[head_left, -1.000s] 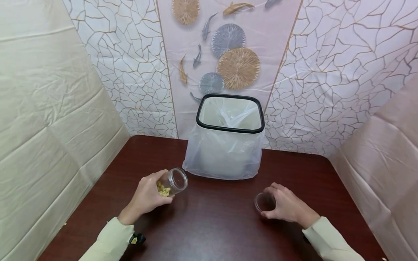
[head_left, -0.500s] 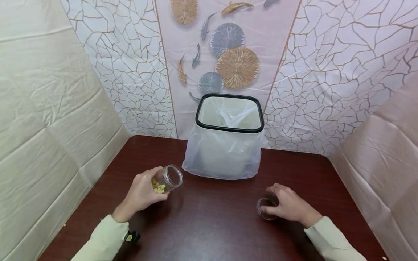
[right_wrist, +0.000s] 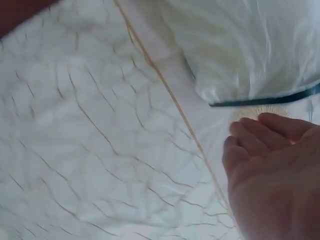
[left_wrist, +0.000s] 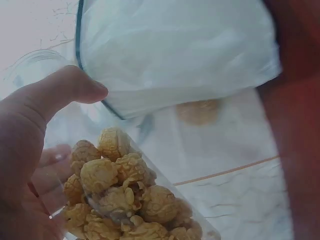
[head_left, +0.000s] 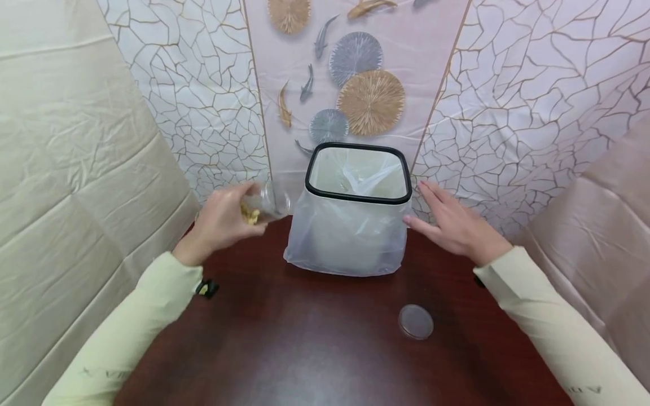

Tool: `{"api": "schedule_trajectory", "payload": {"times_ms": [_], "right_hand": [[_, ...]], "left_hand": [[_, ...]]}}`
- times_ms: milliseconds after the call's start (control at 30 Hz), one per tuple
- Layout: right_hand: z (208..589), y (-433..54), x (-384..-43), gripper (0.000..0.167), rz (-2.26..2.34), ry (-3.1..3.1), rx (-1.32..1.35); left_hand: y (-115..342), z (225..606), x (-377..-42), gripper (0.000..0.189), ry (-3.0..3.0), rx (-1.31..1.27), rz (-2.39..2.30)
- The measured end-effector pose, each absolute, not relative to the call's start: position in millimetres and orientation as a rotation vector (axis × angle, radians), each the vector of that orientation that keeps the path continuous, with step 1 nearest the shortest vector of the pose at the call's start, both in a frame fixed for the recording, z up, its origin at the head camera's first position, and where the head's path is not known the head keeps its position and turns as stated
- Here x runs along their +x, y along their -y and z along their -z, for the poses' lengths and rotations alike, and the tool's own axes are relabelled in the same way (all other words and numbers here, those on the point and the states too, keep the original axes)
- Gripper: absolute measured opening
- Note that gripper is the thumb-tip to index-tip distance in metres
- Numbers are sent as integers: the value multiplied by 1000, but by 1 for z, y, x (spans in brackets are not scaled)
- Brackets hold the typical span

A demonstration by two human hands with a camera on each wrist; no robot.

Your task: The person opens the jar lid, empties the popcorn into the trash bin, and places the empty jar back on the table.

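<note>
My left hand (head_left: pixel 220 220) grips a clear jar (head_left: pixel 274 203), tilted on its side with its mouth facing right, raised just left of the bin. Popcorn (left_wrist: pixel 135 195) lies in the jar's bottom, large and plain in the left wrist view. The white bin (head_left: pixel 355 237) has a black rim (head_left: pixel 358 198) and a translucent bag liner (head_left: pixel 304 237) folded over its outside. My right hand (head_left: pixel 457 225) holds nothing; its fingers are extended near the bin's right side. A round clear lid (head_left: pixel 416 322) lies flat on the table at front right.
The dark red-brown table (head_left: pixel 304 338) carries the bin at its back. Behind it hangs a patterned cloth (head_left: pixel 508 113), and a beige cloth wall (head_left: pixel 76 169) closes the left side.
The right hand has let go of the lid on the table and risen to the bin's right side. The left hand has lifted the jar upward, level with the bin.
</note>
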State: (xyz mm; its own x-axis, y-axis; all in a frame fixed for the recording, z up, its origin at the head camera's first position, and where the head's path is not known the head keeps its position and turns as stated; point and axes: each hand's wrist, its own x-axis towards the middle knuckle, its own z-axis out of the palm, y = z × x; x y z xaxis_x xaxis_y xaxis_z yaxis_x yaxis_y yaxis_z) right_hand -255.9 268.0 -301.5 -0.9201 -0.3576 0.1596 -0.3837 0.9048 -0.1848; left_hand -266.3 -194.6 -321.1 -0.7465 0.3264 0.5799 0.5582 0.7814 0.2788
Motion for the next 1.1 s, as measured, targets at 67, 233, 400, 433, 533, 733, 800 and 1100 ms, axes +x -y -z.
{"api": "schedule_trajectory", "payload": {"times_ms": [67, 233, 400, 433, 533, 733, 800, 1100], "right_hand": [[290, -262, -268, 90, -268, 2907, 636], [280, -253, -292, 91, -159, 2901, 704], [283, -251, -303, 91, -108, 2972, 676], [285, -251, -304, 90, -113, 2979, 672], [291, -250, -307, 87, -143, 2980, 677], [297, -247, -308, 88, -171, 2961, 686], [296, -247, -309, 89, -174, 2964, 684], [292, -245, -310, 91, -151, 3000, 660]], "left_hand": [[186, 302, -277, 75, 2464, -685, 565], [163, 268, -302, 73, 2472, -769, 474], [143, 250, -319, 72, 2483, -832, 383], [139, 248, -322, 73, 2479, -841, 357], [131, 242, -328, 75, 2465, -872, 260], [119, 234, -338, 71, 2407, -940, 83], [114, 233, -341, 66, 2380, -957, 21], [93, 232, -348, 53, 2234, -1041, -293]]}}
